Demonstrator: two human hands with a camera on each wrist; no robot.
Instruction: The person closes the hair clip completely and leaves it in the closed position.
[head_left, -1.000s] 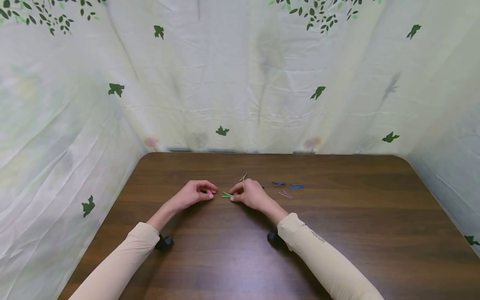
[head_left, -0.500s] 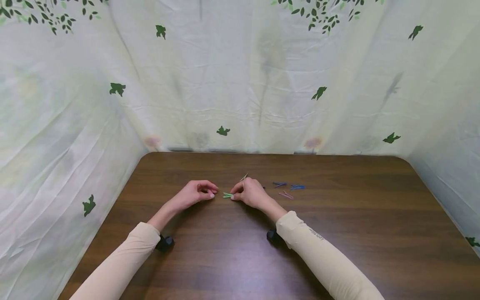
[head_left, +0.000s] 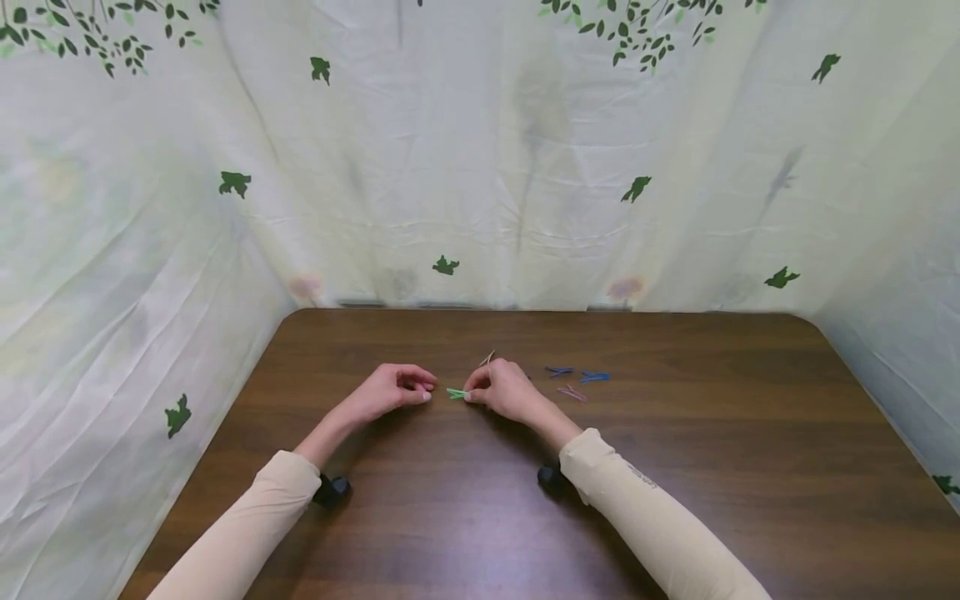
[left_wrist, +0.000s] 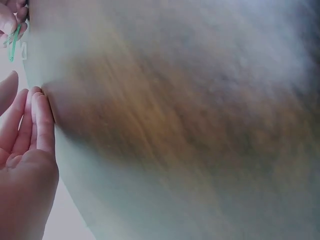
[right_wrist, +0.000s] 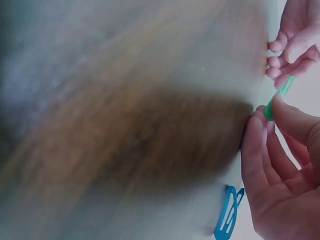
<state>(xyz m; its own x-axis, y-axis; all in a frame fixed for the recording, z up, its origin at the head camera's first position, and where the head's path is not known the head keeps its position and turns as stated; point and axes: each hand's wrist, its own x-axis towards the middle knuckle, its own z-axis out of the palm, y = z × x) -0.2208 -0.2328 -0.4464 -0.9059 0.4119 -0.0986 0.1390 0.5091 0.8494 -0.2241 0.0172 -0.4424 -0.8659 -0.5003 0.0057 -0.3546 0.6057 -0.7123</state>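
Observation:
A green snap hair clip (head_left: 456,393) is pinched between the thumb and fingers of my right hand (head_left: 504,392), its split end pointing left. In the right wrist view the thumb presses on the rounded end of the green clip (right_wrist: 270,109). My left hand (head_left: 396,390) rests low over the table just left of the clip, fingers loosely bent and thumb apart from them. The left wrist view shows nothing between the fingers of the left hand (left_wrist: 31,130). A beige hair clip (head_left: 487,358) lies right behind the right hand, partly hidden by it.
Right of the right hand, on the brown wooden table (head_left: 675,467), lie a dark blue hair clip (head_left: 558,370), a brighter blue hair clip (head_left: 595,377) and a pink hair clip (head_left: 572,392). A pale patterned cloth (head_left: 480,167) hangs behind the table and along its sides.
Both hands stay almost in place. The green clip in the right hand has tilted slightly and less of it shows than one second ago. The other clips have not moved.

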